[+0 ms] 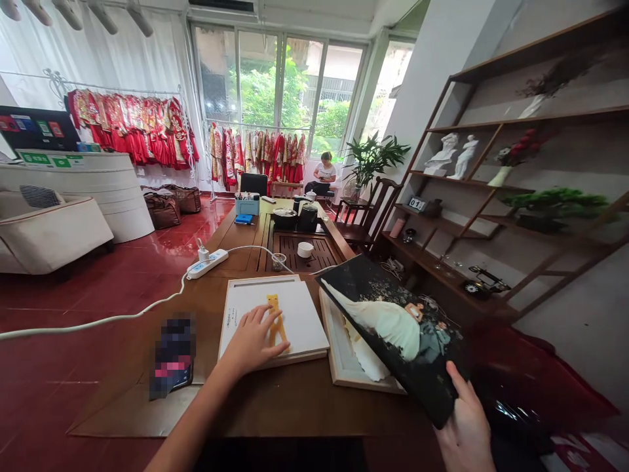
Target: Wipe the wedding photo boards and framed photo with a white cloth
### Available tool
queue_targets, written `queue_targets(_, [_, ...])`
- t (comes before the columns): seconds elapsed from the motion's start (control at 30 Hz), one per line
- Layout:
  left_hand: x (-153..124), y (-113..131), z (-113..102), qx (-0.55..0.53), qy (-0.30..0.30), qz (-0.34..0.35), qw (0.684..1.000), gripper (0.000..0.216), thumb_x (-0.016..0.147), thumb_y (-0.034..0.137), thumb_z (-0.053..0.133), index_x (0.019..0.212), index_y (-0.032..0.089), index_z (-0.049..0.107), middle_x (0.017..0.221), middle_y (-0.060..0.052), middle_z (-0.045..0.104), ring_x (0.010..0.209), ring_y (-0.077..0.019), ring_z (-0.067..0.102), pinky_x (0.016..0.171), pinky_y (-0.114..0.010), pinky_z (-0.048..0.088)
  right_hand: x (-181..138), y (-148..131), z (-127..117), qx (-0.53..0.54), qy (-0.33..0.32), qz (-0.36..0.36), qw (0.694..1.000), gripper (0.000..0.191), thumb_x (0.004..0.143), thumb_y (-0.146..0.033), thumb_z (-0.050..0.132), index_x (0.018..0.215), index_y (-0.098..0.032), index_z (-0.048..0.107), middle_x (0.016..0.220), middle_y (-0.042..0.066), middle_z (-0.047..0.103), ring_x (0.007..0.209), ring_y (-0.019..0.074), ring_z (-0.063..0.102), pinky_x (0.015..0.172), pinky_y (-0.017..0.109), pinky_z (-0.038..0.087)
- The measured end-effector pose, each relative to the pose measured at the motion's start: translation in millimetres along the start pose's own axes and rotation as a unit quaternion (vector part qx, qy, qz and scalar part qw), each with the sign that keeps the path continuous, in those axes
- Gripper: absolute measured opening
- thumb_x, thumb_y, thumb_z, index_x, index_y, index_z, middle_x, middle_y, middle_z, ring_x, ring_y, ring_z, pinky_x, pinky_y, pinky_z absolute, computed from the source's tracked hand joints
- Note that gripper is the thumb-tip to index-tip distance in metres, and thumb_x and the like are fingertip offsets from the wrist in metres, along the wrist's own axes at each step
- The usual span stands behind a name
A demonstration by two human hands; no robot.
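My left hand (253,341) lies flat with fingers spread on a white board (299,314) that rests on the wooden table (275,406). Its fingertips touch a small yellow tool (275,314) lying on that board. My right hand (466,426) grips the near corner of a large dark photo print (393,321) showing a couple, held tilted above a light wooden frame (344,373). White backing shows inside the frame under the print.
A phone (173,357) lies on the table's left. A white power strip (207,263) with its cord, a tea tray (299,252), cups and kettles stand farther back. Shelving (491,196) lines the right wall. A person (322,174) sits by the window near racks of red garments (132,128).
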State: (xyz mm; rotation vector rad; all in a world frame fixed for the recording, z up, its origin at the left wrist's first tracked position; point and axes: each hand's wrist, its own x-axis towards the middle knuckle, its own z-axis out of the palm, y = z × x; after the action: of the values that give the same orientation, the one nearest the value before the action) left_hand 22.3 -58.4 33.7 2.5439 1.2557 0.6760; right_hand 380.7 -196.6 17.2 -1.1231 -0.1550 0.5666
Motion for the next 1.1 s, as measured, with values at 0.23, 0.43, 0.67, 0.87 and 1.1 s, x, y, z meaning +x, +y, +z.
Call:
queue_targets(0.23, [-5,0,12,0.022,-0.048,0.025,0.998,0.084,0.071,0.074,0.054,0.143,0.038,0.032,0.154,-0.006,0.027,0.141,-0.0362,0.019,0.112,-0.062,0.015,-3,24,16,0.011,-0.018,-0.025,0.999,0.066,0.068,-0.037,0.075,0.129,-0.030,0.054,0.132,0.003,0.057,0.117,0.0261,0.055,0.094,0.045,0.051])
queue_targets(0.43, [-5,-2,18,0.031,-0.061,0.028,0.997,0.075,0.075,0.069,0.054,0.142,0.039,0.035,0.153,-0.006,0.030,0.141,-0.0371,0.020,0.110,-0.066,0.012,-15,25,20,0.000,-0.062,-0.037,0.997,0.068,0.070,-0.036,0.074,0.133,-0.035,0.048,0.133,0.001,0.056,0.112,0.0238,0.058,0.097,0.046,0.048])
queue_targets(0.67, [-5,-1,18,0.028,-0.059,0.027,0.998,0.073,0.076,0.069,0.053,0.141,0.038,0.038,0.152,-0.007,0.032,0.141,-0.0371,0.021,0.110,-0.066,0.012,-20,27,19,-0.020,-0.061,-0.008,0.998,0.071,0.071,-0.044,0.073,0.136,-0.036,0.045,0.134,0.002,0.055,0.111,0.0236,0.059,0.095,0.045,0.049])
queue_targets(0.87, [-5,-2,20,0.033,-0.061,0.029,0.997,0.072,0.077,0.071,0.049,0.141,0.038,0.037,0.153,-0.006,0.031,0.141,-0.0376,0.020,0.110,-0.067,0.012,-18,29,19,-0.036,-0.072,-0.019,0.997,0.072,0.071,-0.046,0.073,0.136,-0.036,0.043,0.134,0.002,0.055,0.108,0.0223,0.061,0.094,0.044,0.050])
queue_targets(1.1, [-6,-1,23,0.068,-0.057,0.042,0.995,0.070,0.080,0.069,0.046,0.142,0.036,0.036,0.153,-0.008,0.031,0.140,-0.0397,0.022,0.108,-0.068,0.015,-12,29,11,-0.062,-0.053,0.016,0.997,0.070,0.064,-0.040,0.078,0.128,-0.031,0.052,0.124,0.002,0.061,0.099,0.0210,0.063,0.083,0.035,0.056])
